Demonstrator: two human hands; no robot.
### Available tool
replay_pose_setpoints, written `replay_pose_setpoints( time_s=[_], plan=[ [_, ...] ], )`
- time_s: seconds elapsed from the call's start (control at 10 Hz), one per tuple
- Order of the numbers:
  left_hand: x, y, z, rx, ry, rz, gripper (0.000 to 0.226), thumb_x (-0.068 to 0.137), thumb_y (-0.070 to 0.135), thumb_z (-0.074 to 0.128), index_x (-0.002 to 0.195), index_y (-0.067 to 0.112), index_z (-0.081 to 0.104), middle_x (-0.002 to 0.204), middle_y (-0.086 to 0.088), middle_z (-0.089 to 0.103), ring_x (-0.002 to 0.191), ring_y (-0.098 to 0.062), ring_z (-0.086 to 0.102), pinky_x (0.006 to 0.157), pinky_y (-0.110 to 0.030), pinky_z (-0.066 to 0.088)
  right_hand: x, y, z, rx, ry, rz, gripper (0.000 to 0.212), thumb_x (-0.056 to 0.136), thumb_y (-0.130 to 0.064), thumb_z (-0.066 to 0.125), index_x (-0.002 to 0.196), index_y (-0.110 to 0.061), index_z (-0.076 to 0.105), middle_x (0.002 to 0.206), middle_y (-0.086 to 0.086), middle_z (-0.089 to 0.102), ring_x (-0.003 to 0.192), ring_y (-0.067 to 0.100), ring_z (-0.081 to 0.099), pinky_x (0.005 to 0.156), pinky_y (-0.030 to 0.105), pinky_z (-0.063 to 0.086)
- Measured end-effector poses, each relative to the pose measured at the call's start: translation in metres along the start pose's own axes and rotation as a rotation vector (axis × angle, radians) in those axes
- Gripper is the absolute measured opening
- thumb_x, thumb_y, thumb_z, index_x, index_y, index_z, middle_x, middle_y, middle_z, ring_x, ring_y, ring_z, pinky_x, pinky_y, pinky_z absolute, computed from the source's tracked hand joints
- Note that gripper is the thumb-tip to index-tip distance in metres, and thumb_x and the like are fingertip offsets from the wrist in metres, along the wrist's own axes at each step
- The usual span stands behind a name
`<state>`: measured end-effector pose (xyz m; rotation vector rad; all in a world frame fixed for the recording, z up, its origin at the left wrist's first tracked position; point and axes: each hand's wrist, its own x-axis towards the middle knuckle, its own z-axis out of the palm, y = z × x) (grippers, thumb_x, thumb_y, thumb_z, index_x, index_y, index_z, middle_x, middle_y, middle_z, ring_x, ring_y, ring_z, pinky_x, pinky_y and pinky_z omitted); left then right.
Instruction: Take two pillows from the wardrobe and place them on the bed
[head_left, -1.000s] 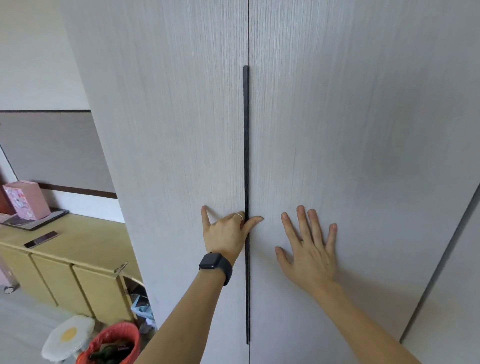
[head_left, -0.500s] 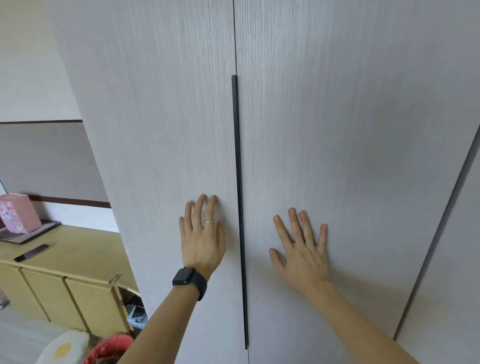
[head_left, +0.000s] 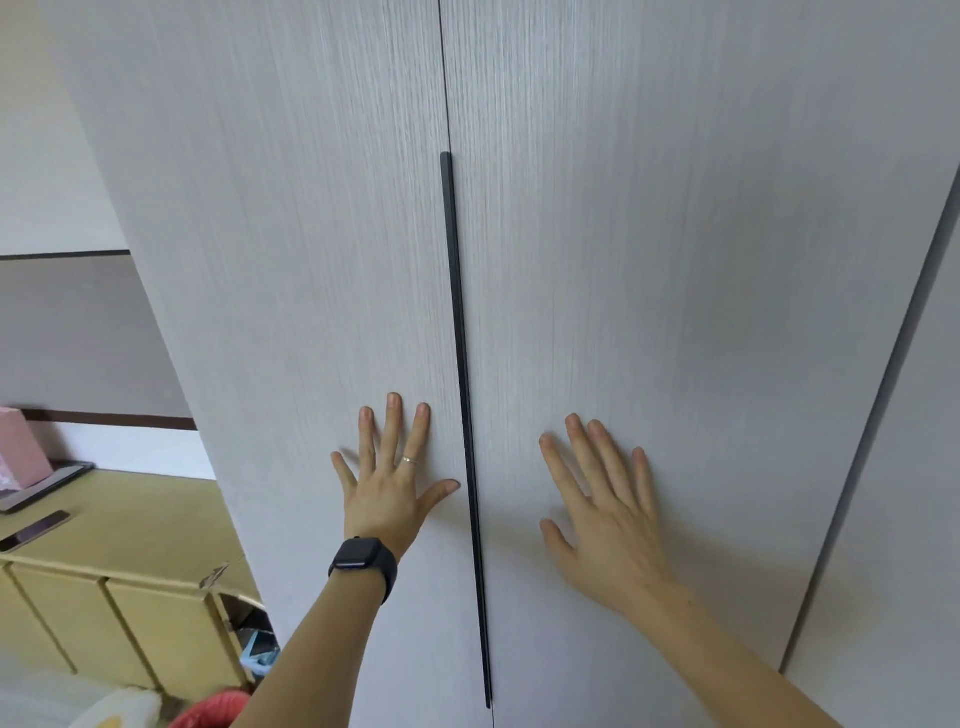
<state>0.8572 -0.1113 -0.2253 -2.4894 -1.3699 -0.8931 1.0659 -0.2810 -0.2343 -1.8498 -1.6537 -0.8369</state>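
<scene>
Pale closed wardrobe doors, both hands' fingers splayed flat against them.

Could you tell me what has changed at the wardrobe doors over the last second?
The left hand let go of the handle strip and now lies flat on the left door, fingers spread. The right hand stayed flat on the right door. Both doors remain shut.

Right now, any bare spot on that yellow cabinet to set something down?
Yes: the yellow cabinet top is bare between the dark phone and the wardrobe's left door. Its left end is crowded: pink box standing on a dark tray. Both the left hand and right hand lie flat on the doors.
</scene>
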Motion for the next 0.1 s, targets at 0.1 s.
replay_pose_setpoints(
  time_s=[0.1],
  plan=[
    [-0.0006,-0.0024,0.0046,-0.018,0.039,0.050,0.094,0.085,0.082,0.033,0.157,0.038,-0.009,0.166,0.007,-0.021,0.154,-0.032,-0.011,0.110,-0.072,0.026,0.0180,0.0050,-0.0553,0.441,0.173,0.064,0.067,0.097,-0.054,0.052,0.158,-0.035,0.030,0.164,-0.016,0.031,0.152,0.014,0.030,0.120,0.034,0.031]
  ],
)
